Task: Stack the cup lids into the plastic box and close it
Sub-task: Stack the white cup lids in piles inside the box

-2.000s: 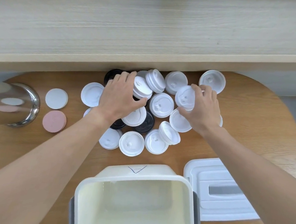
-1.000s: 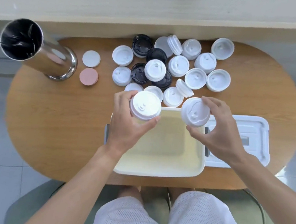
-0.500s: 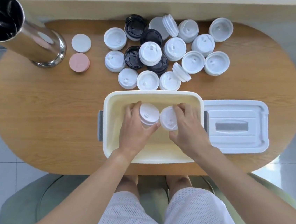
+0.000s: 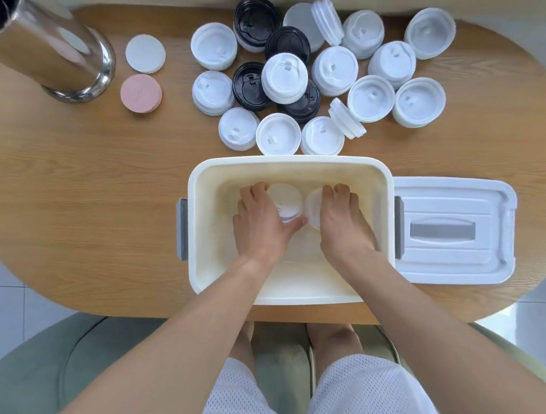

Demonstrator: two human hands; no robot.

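Observation:
The cream plastic box [image 4: 200, 179] stands open at the table's near edge. Both my hands are deep inside it. My left hand [image 4: 261, 224] grips a short stack of white cup lids [image 4: 285, 198] near the box floor. My right hand [image 4: 343, 226] holds a second white lid stack [image 4: 313, 206] just beside it. Several white and black lids [image 4: 283, 77] lie heaped on the table beyond the box. The box's white cover [image 4: 447, 232] with a grey handle lies flat to the right of the box.
A steel tumbler [image 4: 42, 51] stands at the far left. A white coaster [image 4: 145, 53] and a pink coaster [image 4: 141, 93] lie beside it. The round wooden table [image 4: 81, 193] ends close behind the box; a green chair and my knees are below.
Both hands lifted lid stacks off the pile, carried them over the box and lowered them inside, sinking deeper toward the floor over the last half second.

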